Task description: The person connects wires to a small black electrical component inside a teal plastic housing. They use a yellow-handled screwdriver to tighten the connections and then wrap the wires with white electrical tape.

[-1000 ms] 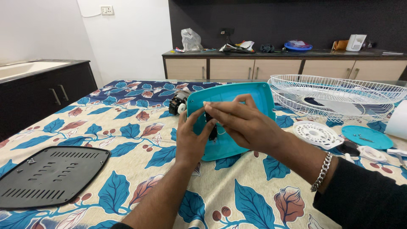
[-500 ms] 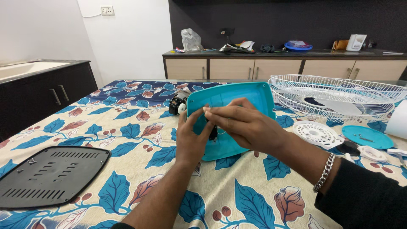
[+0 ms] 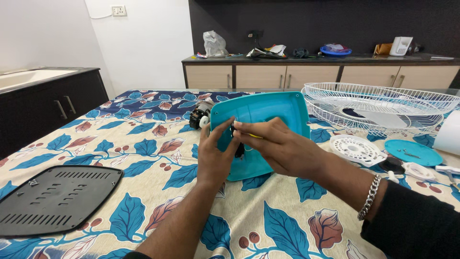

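Left hand [image 3: 214,160] fingers grasping teal housing [image 3: 268,120]; right hand [image 3: 282,148] pinching, apparently, small yellow part [image 3: 254,136].

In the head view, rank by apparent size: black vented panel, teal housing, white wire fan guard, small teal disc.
1. white wire fan guard
2. black vented panel, nearer the camera, so unsure
3. teal housing
4. small teal disc

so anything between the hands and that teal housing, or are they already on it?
Nothing visible in the way. The left hand grips the teal housing at its left edge; the right hand reaches into its hollow.
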